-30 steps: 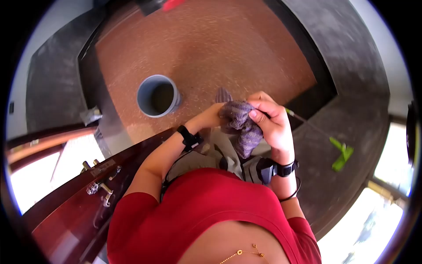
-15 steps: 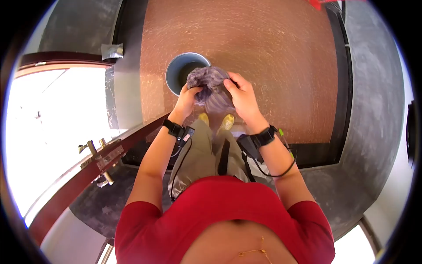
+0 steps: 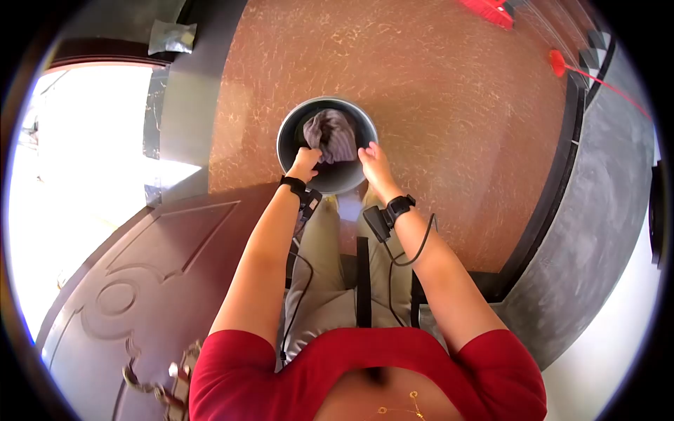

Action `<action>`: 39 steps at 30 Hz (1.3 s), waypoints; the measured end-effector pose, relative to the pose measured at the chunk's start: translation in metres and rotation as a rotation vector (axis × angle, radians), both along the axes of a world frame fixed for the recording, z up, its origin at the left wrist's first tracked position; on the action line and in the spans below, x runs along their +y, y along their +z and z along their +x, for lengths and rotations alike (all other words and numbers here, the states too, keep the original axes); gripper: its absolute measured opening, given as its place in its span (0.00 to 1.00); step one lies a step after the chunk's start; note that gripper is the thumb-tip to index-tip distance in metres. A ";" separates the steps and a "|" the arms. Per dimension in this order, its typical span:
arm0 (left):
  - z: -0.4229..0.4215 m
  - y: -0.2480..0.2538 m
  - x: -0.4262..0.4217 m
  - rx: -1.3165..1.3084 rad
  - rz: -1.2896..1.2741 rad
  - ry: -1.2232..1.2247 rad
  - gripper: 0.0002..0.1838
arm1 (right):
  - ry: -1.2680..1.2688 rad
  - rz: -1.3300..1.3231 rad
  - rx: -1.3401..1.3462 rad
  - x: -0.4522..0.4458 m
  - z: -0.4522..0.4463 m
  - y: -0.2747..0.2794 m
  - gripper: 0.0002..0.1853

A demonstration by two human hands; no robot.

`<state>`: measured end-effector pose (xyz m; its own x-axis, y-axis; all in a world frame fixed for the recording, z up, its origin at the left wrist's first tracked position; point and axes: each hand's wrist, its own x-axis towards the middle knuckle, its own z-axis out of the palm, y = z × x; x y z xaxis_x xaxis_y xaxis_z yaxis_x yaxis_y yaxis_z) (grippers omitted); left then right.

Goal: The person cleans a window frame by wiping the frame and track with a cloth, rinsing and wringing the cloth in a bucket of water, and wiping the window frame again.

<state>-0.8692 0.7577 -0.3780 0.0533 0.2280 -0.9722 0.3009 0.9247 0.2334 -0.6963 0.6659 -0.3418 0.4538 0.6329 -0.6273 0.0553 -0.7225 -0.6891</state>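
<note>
A crumpled grey-purple striped cloth (image 3: pixel 331 135) hangs inside the round opening of a grey bucket (image 3: pixel 284 121) on the floor. Reaching over the bucket's near left side, my left hand (image 3: pixel 306 163) has its fingers closed on the cloth's left edge. My right hand (image 3: pixel 375 167) is at the bucket's right rim, thumb and fingers slightly apart, just beside the cloth with nothing visible in it. How deep the cloth sits in the bucket I cannot tell.
A brown panelled door (image 3: pixel 161 259) stands at the left by a bright doorway. A small plastic packet (image 3: pixel 172 38) lies near the door frame. At the upper right are a red broom head (image 3: pixel 488 10) and a red-handled tool (image 3: pixel 557 63). Brown patterned floor (image 3: pixel 449 133) surrounds the bucket.
The cloth was bunched in both hands at the bucket's near right edge; now it is over and within the bucket's opening. My right hand has let go of it. The view has shifted.
</note>
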 end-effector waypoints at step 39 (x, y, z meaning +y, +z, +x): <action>0.055 -0.190 0.002 -0.148 0.696 0.105 0.13 | -0.559 0.032 1.229 0.051 -0.052 -0.294 0.14</action>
<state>-0.8146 0.7601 -0.5684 0.1173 0.8035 -0.5836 0.1377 0.5688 0.8108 -0.7485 0.7172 -0.6362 -0.1866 0.5715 -0.7991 -0.8986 -0.4280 -0.0963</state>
